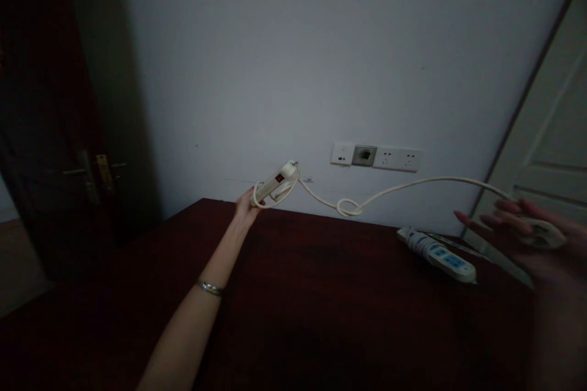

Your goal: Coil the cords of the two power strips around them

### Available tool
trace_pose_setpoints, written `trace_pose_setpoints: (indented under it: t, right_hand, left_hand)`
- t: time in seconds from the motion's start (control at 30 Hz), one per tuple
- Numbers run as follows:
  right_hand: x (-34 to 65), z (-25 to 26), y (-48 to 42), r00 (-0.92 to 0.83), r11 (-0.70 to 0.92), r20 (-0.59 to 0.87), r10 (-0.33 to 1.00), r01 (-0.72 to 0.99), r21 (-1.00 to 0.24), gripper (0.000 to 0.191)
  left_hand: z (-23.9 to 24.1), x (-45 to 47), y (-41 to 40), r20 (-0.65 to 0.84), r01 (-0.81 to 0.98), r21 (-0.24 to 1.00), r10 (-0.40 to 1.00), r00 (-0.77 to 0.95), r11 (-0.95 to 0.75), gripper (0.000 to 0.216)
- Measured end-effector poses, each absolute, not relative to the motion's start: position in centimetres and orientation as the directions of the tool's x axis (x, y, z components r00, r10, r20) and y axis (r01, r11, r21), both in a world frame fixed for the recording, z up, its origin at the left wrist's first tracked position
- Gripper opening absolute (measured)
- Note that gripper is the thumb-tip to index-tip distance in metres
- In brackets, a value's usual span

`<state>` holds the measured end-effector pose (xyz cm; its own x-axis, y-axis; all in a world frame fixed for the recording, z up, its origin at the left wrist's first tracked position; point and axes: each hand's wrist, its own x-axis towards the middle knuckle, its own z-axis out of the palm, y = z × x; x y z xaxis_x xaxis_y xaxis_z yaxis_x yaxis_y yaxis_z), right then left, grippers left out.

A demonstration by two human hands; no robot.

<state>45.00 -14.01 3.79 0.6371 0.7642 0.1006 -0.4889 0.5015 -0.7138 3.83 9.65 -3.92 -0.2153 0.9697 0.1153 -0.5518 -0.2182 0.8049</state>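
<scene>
My left hand is closed around the lower end of a white power strip with a dark red switch, held tilted above the table near the wall. Part of its white cord loops around the strip. From there the cord runs right through a loose curl and arches over to my right hand. That hand, blurred, is closed on the cord's plug end, a pale piece whose details are smeared. A second power strip, with blue socket faces and its cord wound around one end, lies on the table below and left of my right hand.
The dark red table meets a pale wall carrying a row of wall sockets. A thin flat item lies behind the second strip. A dark door with brass handles stands at left, a light panelled door at right.
</scene>
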Motion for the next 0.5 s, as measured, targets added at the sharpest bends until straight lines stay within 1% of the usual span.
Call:
trace_pose_setpoints:
  t: [0.07,0.1,0.17,0.23,0.33,0.43,0.5]
  right_hand:
    - [45.1,3.8,-13.2,0.630,0.455,-0.058,0.775,-0.619,-0.640,0.033]
    - [45.3,3.8,-12.9,0.628,0.443,-0.117,0.770,-0.657,-0.610,0.034]
    - [45.5,3.8,-12.3,0.656,0.458,-0.174,0.735,-0.669,-0.585,0.036]
    - [45.7,3.8,-12.0,0.685,0.510,-0.132,0.717,-0.644,-0.570,0.037]
    - [45.5,4.2,-11.8,0.728,0.568,-0.079,0.681,-0.594,-0.570,0.039]
    - [44.8,4.5,-11.7,0.726,0.560,-0.031,0.687,-0.556,-0.615,0.038]
    - [44.1,4.6,-11.4,0.693,0.546,0.049,0.719,-0.519,-0.658,0.035]
  left_hand:
    - [-3.6,4.1,9.2,0.164,-0.544,0.815,0.979,-0.117,-0.202,0.013]
    - [-3.6,4.2,9.0,0.190,-0.533,0.823,0.979,-0.072,-0.199,0.014]
    - [-3.8,4.8,8.6,0.240,-0.503,0.841,0.971,0.010,-0.202,0.014]
    - [-4.2,5.4,8.2,0.271,-0.468,0.860,0.959,0.082,-0.203,0.014]
    - [-4.8,6.3,7.6,0.278,-0.434,0.883,0.944,0.176,-0.179,0.013]
    - [-4.8,7.1,7.0,0.270,-0.440,0.885,0.936,0.226,-0.149,0.011]
    - [-4.5,7.6,6.7,0.270,-0.465,0.873,0.939,0.214,-0.145,0.011]
